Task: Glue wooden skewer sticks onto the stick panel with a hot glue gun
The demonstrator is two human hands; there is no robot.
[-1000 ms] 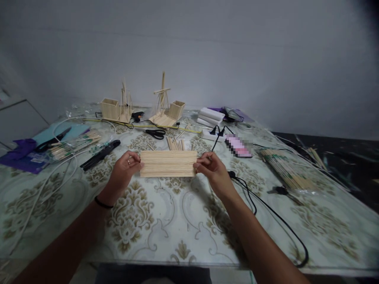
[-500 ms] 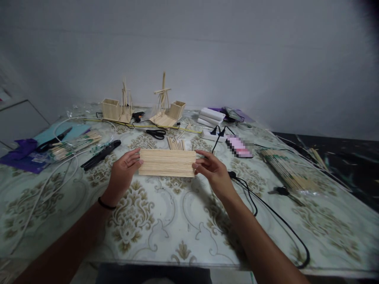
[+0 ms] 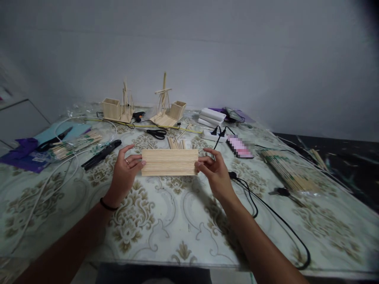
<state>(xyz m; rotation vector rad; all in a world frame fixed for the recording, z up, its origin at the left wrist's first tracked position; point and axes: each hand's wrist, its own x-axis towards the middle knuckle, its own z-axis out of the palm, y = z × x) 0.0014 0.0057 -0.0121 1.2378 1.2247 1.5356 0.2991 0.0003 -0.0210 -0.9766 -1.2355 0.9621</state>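
A flat panel of wooden sticks [image 3: 169, 162], laid side by side, is held up above the table between my two hands. My left hand [image 3: 126, 167] pinches its left end, the thumb in front and the index finger lifted off. At the opposite end, my right hand [image 3: 215, 169] grips the edge between thumb and fingers, its index finger also raised. Just behind the panel lie several loose short sticks [image 3: 176, 143]. Black scissors [image 3: 156, 134] rest farther back.
Two stick-built models [image 3: 111, 109] [image 3: 177, 110] stand by the wall, with a glue gun [image 3: 138, 116] between them. On the right are a power strip [image 3: 211, 135], a phone [image 3: 241, 146], bagged sticks [image 3: 287, 169] and keys [image 3: 282, 191]. A black long-handled tool [image 3: 102, 154] lies left.
Both hands and the stick panel have shifted slightly right. The index fingers have lifted away from the panel's upper corners.
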